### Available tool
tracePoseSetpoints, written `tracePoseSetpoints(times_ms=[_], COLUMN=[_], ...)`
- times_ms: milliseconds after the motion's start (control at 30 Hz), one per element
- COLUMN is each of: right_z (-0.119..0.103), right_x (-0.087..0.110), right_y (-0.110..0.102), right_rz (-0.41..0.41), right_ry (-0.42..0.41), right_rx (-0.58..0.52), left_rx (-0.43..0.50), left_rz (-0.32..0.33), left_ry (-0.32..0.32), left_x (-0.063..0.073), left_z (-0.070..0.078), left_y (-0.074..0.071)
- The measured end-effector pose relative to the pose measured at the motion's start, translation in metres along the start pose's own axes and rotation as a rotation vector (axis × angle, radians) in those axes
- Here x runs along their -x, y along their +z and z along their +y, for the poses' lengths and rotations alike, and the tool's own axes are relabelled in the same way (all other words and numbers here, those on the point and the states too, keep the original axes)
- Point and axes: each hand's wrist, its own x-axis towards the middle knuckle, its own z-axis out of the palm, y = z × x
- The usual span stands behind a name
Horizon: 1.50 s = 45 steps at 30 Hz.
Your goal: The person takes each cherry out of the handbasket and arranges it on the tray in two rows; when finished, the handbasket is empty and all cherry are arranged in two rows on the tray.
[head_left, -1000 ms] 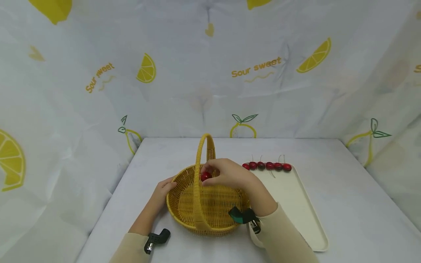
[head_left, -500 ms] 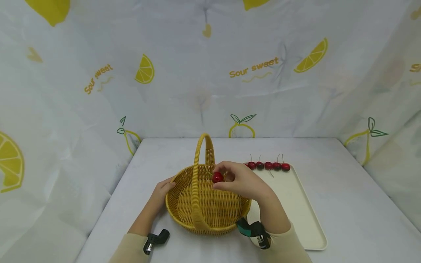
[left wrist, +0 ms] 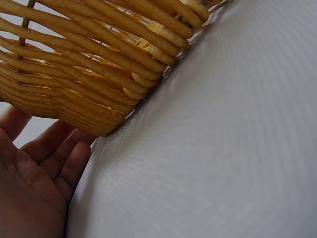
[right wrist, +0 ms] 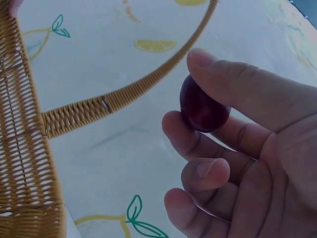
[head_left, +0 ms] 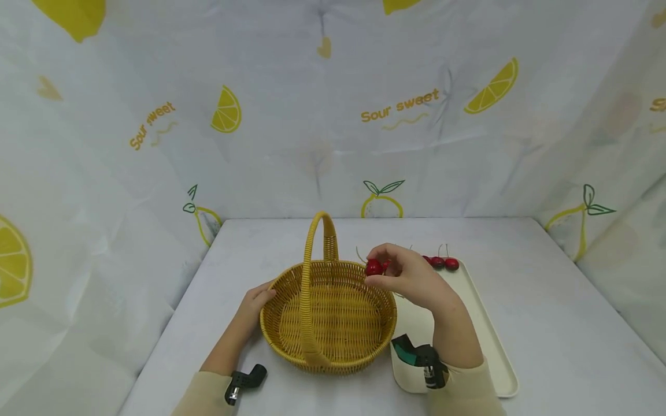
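Between right thumb and fingertips a dark red cherry (head_left: 373,267) is pinched, its thin stem pointing up and left. The right hand (head_left: 416,277) is over the cream tray's (head_left: 416,318) upper left corner, just past the basket's right rim. The right wrist view shows the cherry (right wrist: 203,106) close up, with the lower fingers loosely curled. On the left, a hand (head_left: 256,301) holds the yellow woven basket (head_left: 338,315) by its side, thumb over the rim. In the left wrist view, its fingers (left wrist: 54,148) lie against the basket's outer wall (left wrist: 89,64).
Several cherries (head_left: 451,264) line the tray's far edge, some with upright stems; the right hand hides part of the row. The basket's tall handle (head_left: 307,289) arches across its middle. A lemon-print cloth (head_left: 291,144) hangs behind the white table (head_left: 250,248).
From above the basket, the right hand has carried the cherry rightward past the handle to the tray's far left corner. The left hand stays at the basket's rim.
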Motion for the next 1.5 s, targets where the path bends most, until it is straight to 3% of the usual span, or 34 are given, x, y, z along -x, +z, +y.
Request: tracePoseSetpoints(times_ms=[233,567,933,1067,1500], right_z=[0.023,0.062,0.11,0.123,0.134], right_x=[0.001,-0.008,-0.018,-0.02,-0.019], right_y=[-0.018,-0.027,-0.012,-0.007,0.004], right_rz=[0.093,0.223,0.201,0.2,0.24], right_ry=[0.073,0.273,0.445,0.473,0.503], right_rx=[-0.006,0.171,0.211,0.243,0.308], left_rx=[0.0,0.008,0.013,0.013,0.011], left_rz=[0.005,0.001,0.006,0.005,0.009], left_ry=[0.006,0.004,-0.002,0.005,-0.011], left_x=[-0.001,-0.004,-0.004,-0.003,-0.002], left_z=[0.0,-0.002,-0.005,-0.003,-0.003], left_y=[-0.001,-0.002,-0.002,-0.001,-0.001])
